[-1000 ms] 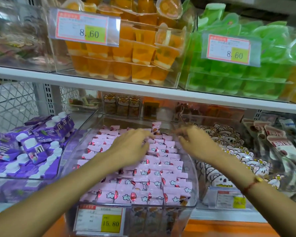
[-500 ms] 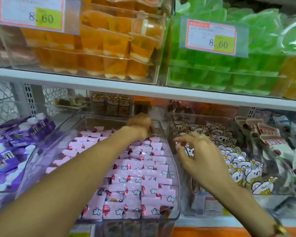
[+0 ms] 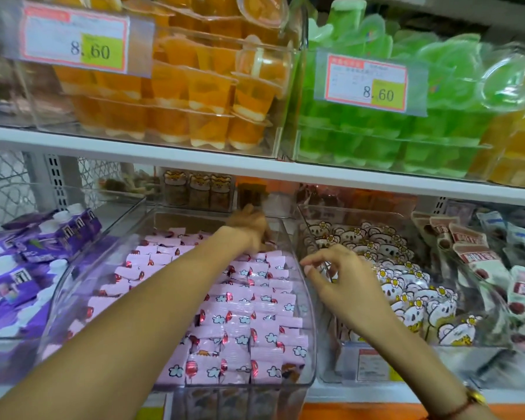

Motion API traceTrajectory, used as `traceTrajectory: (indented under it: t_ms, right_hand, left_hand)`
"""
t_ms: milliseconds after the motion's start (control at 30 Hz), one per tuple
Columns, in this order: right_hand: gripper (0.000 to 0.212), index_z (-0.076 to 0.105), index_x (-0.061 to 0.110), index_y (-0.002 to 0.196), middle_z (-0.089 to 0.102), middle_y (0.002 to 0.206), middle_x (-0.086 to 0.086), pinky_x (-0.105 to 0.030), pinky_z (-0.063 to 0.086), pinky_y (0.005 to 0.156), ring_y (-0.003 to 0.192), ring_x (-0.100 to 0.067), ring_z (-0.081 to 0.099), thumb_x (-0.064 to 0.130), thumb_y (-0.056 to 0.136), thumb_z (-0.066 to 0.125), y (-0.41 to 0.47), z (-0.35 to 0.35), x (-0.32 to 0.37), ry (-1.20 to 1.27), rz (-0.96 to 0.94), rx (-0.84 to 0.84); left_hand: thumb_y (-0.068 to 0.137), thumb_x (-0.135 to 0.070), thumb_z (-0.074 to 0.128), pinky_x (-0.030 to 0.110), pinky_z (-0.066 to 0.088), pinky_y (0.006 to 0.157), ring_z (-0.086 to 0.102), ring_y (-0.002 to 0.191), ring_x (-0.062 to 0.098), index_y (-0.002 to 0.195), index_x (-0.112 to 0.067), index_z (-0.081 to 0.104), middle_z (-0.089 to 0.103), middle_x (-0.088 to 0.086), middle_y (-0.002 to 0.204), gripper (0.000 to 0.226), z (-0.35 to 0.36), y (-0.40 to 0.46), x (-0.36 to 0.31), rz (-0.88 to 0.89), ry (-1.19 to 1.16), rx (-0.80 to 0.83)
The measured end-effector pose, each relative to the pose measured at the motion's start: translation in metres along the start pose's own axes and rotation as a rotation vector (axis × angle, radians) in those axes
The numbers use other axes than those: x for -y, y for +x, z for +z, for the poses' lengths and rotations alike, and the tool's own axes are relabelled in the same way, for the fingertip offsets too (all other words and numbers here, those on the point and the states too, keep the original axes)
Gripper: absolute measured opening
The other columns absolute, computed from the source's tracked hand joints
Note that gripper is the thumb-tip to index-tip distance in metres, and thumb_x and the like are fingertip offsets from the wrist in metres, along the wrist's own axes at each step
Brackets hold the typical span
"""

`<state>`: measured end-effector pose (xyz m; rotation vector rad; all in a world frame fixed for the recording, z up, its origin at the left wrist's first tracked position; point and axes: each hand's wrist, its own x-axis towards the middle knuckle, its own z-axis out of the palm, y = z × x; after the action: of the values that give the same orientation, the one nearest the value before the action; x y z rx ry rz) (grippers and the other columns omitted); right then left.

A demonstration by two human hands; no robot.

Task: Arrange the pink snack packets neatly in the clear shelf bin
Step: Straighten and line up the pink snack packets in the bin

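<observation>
Hiding left hand (image 3: 250, 227) fingers at bin's (image 3: 308, 298) twelve o'clock, grip unreadable; lying under that forearm, pink packets (image 3: 243, 316); hovering at three o'clock, right hand (image 3: 343, 281), loosely open.

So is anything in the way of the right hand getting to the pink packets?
Only the bin's clear side wall. The right hand hovers just outside it, above the koala packets, holding nothing. The bin is open on top, so the pink packets are reachable over the wall.
</observation>
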<state>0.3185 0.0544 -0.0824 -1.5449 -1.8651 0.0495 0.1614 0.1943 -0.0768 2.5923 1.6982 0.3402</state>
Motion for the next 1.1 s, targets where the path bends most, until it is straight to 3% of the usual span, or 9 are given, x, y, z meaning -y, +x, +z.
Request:
traceTrajectory:
  t_ms: [167,300,433,600,700,800,900,1000,1100]
  right_hand:
    - [0.016,0.070,0.026,0.097,0.054,0.102,0.010,-0.018,0.038,0.078,0.093,-0.003,0.052,0.016,0.085,0.064,-0.009,0.001,-0.005,0.039,-0.050,0.048]
    - [0.020,0.068,0.027,0.100,0.051,0.109,0.010,-0.023,0.042,0.081,0.098,-0.001,0.051,0.015,0.084,0.065,-0.016,0.000,-0.012,0.067,-0.098,0.069]
    - [0.020,0.067,0.028,0.100,0.052,0.109,0.010,-0.027,0.044,0.080,0.095,-0.006,0.053,0.015,0.085,0.064,-0.015,0.000,-0.011,0.075,-0.097,0.075]
    - [0.021,0.067,0.026,0.104,0.059,0.105,0.007,-0.017,0.040,0.067,0.080,-0.003,0.053,0.015,0.086,0.063,-0.012,-0.002,-0.007,0.064,-0.060,0.036]
    - [0.019,0.067,0.029,0.098,0.063,0.101,0.009,-0.007,0.037,0.062,0.081,0.001,0.055,0.014,0.087,0.063,-0.006,-0.008,-0.002,0.162,0.008,-0.054]
    - [0.017,0.067,0.026,0.094,0.066,0.094,0.009,-0.004,0.039,0.065,0.080,0.004,0.057,0.011,0.089,0.060,0.003,-0.017,0.011,0.282,0.019,-0.142]
    - [0.024,0.061,0.024,0.110,0.064,0.107,0.012,-0.006,0.042,0.076,0.096,-0.001,0.058,0.015,0.088,0.064,0.012,-0.021,0.029,0.398,-0.005,-0.123]
    - [0.057,0.039,0.035,0.122,0.042,0.117,0.033,0.004,0.027,0.088,0.105,0.022,0.041,0.015,0.081,0.073,0.014,-0.018,0.044,0.313,-0.200,-0.035]
    - [0.052,0.049,0.026,0.120,0.064,0.106,0.023,-0.008,0.046,0.076,0.091,0.009,0.062,0.003,0.079,0.073,0.013,-0.014,0.045,0.593,-0.223,-0.027]
  left_hand:
    - [0.091,-0.030,0.059,0.040,0.038,0.102,0.035,0.124,0.026,0.106,-0.023,0.061,0.045,0.003,0.127,0.016,-0.002,0.002,-0.001,0.042,0.071,0.102]
    - [0.089,-0.042,0.058,0.035,0.029,0.101,0.027,0.126,0.024,0.107,-0.026,0.062,0.039,-0.001,0.134,0.024,0.008,-0.010,0.005,0.066,-0.014,-0.156]
    - [0.088,-0.031,0.062,0.032,0.032,0.102,0.038,0.118,0.020,0.106,-0.020,0.060,0.045,0.000,0.129,0.021,-0.006,-0.009,0.008,-0.022,-0.462,-0.313]
    - [0.091,-0.024,0.060,0.016,0.040,0.065,0.055,0.086,0.016,0.106,-0.012,0.060,0.058,-0.001,0.101,0.018,-0.021,-0.022,0.012,-0.016,-0.665,-0.281]
    - [0.094,-0.016,0.055,0.013,0.050,0.071,0.060,0.094,0.017,0.110,-0.002,0.059,0.064,0.010,0.111,0.022,-0.034,-0.039,0.009,-0.098,-1.099,-0.426]
    - [0.093,-0.015,0.055,0.027,0.052,0.087,0.062,0.098,0.020,0.101,-0.008,0.062,0.066,0.011,0.108,0.012,-0.047,-0.063,0.008,-0.279,-1.502,-0.514]
    - [0.091,-0.016,0.058,0.026,0.058,0.075,0.066,0.091,0.018,0.093,-0.010,0.059,0.068,0.011,0.099,0.007,-0.055,-0.085,0.008,-0.398,-1.869,-0.350]
    - [0.091,-0.019,0.058,0.022,0.058,0.057,0.070,0.069,0.015,0.087,-0.007,0.063,0.072,0.011,0.076,0.014,-0.057,-0.099,0.004,-0.469,-1.921,-0.095]
    - [0.091,-0.024,0.059,0.024,0.057,0.049,0.069,0.057,0.016,0.096,-0.002,0.064,0.070,0.013,0.069,0.023,-0.056,-0.106,0.003,-0.541,-1.900,0.100]
